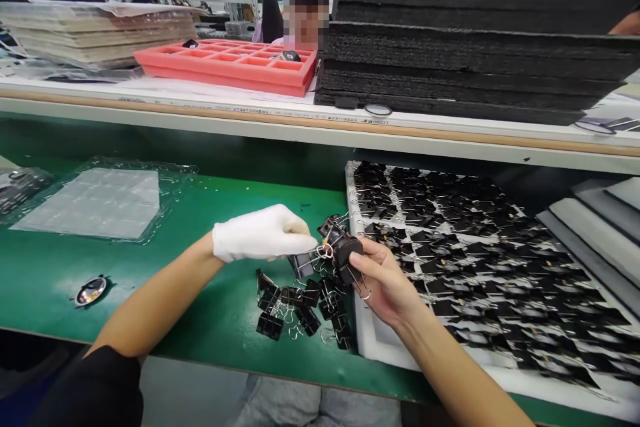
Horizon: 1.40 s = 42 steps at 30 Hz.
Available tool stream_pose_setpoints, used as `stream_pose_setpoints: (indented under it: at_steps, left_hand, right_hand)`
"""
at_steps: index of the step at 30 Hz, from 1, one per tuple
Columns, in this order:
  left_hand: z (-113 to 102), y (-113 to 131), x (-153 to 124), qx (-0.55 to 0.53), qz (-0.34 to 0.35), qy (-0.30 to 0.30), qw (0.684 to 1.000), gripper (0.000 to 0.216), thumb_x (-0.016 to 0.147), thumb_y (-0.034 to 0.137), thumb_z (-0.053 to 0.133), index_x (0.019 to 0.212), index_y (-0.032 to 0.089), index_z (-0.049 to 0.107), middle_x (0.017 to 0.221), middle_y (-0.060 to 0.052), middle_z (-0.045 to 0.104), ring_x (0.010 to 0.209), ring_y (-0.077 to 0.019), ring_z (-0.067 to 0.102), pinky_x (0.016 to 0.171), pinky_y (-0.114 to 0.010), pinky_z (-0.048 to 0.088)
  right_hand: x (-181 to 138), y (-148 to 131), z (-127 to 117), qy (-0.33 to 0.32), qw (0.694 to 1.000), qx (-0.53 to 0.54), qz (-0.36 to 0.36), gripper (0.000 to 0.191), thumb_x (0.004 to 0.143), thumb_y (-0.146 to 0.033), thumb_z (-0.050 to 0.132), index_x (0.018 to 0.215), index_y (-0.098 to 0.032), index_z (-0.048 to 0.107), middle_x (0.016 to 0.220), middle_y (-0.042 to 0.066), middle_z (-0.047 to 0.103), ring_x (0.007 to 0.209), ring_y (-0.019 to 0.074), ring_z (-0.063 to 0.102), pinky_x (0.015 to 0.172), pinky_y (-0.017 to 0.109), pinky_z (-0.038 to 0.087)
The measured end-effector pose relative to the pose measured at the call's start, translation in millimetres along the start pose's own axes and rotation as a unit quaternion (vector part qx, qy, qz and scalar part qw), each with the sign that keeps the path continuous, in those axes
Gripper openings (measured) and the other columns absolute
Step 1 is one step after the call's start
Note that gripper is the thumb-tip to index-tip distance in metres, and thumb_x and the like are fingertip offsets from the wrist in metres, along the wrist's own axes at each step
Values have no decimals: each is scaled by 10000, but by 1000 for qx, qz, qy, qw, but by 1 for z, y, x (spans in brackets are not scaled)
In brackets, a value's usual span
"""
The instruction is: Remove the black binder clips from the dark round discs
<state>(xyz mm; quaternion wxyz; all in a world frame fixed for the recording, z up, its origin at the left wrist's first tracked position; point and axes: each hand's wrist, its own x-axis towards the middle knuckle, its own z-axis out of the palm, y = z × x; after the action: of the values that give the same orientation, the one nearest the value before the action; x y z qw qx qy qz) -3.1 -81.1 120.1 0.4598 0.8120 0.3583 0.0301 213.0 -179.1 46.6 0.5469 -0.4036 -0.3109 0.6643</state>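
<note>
From the head view, the right hand [385, 283], bare, holds a small dark rounded part [347, 255] above the green counter [60, 267], its grip closed around it with thumb on top and a wire loop hanging below the fingers. The left hand [263, 233], in a white cloth glove, comes in from the side with fingertips pressed together, seemingly pinching a black binder clip [305, 261] just beside that part. Beneath them lies a loose heap of black clips [300, 307] with glinting wire handles, beside a white tray [373, 337] filled with rows of clips.
</note>
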Motion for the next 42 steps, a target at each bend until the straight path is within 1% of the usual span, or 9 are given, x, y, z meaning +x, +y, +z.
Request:
stream_pose_setpoints:
  at_steps: [3, 8, 12, 17, 21, 26, 31, 36, 42]
  left_hand:
    - [-2, -2, 1, -55, -15, -18, 998, 429, 879, 538, 603, 642, 182, 566, 532, 20, 493, 471, -103, 420, 455, -240, 280]
    - [-2, -10, 9, -153, -44, -103, 982, 442, 837, 542, 689, 616, 177, 573, 478, 30, 458, 415, -78, 345, 427, -232, 226]
    - [-10, -24, 16, -164, -46, -135, 976, 446, 828, 564, 693, 626, 178, 597, 463, 36, 433, 407, -78, 323, 426, -236, 218]
    - [-37, -33, 8, 31, -37, 20, 999, 429, 875, 550, 634, 660, 179, 623, 512, 19, 518, 442, -95, 455, 459, -228, 321]
    - [-41, -25, 2, 41, -5, 63, 997, 410, 923, 545, 580, 766, 178, 675, 635, 5, 619, 514, -108, 564, 510, -220, 408]
    - [-3, -13, 12, -22, 55, 164, 985, 373, 968, 503, 535, 913, 169, 690, 728, -8, 688, 581, -127, 628, 573, -238, 474]
    - [45, -12, 22, 13, 176, 329, 928, 224, 992, 368, 523, 956, 196, 661, 788, 7, 718, 671, -115, 651, 690, -244, 501]
    - [38, -10, 13, 54, 200, 290, 934, 205, 908, 372, 599, 1017, 201, 624, 650, 57, 605, 546, -104, 535, 574, -235, 420]
    - [13, -4, 1, 206, 150, 149, 955, 372, 812, 497, 678, 654, 204, 512, 560, 68, 401, 537, -92, 313, 541, -244, 258]
  right_hand:
    - [-1, 1, 1, 6, 1000, -28, -9, 319, 615, -432, 964, 838, -244, 834, 943, 73, 791, 766, 209, 701, 737, 333, 590]
    - [-6, 4, -5, 18, 987, -103, -123, 267, 629, -416, 967, 830, -290, 844, 1046, 108, 792, 1245, 356, 643, 1063, 519, 520]
    - [-9, 2, -13, 14, 971, -148, -188, 215, 652, -385, 968, 812, -319, 840, 1057, 104, 792, 1270, 374, 631, 1072, 570, 512]
    - [2, 1, -12, 13, 967, -237, -92, 226, 748, -391, 897, 923, -264, 834, 1096, 92, 789, 1129, 316, 703, 1070, 519, 517]
    - [6, 6, -11, -40, 920, -387, -33, 208, 828, -398, 801, 959, -236, 805, 1196, 119, 749, 1141, 317, 686, 1040, 525, 515]
    - [1, 2, -9, -33, 944, -321, -62, 243, 814, -418, 838, 975, -246, 781, 1413, 118, 637, 1307, 298, 599, 1115, 463, 462]
    - [0, -1, -4, -36, 989, -121, -82, 299, 800, -418, 883, 1010, -255, 747, 1060, 59, 758, 995, 228, 728, 908, 358, 581]
    - [-2, -2, -8, -74, 962, -186, -185, 155, 846, -282, 839, 981, -252, 768, 981, 27, 740, 868, 153, 707, 803, 260, 588]
    - [-8, -6, -12, -128, 869, -398, -264, 155, 896, -186, 741, 1034, -252, 770, 1090, 54, 751, 1042, 194, 707, 881, 300, 573]
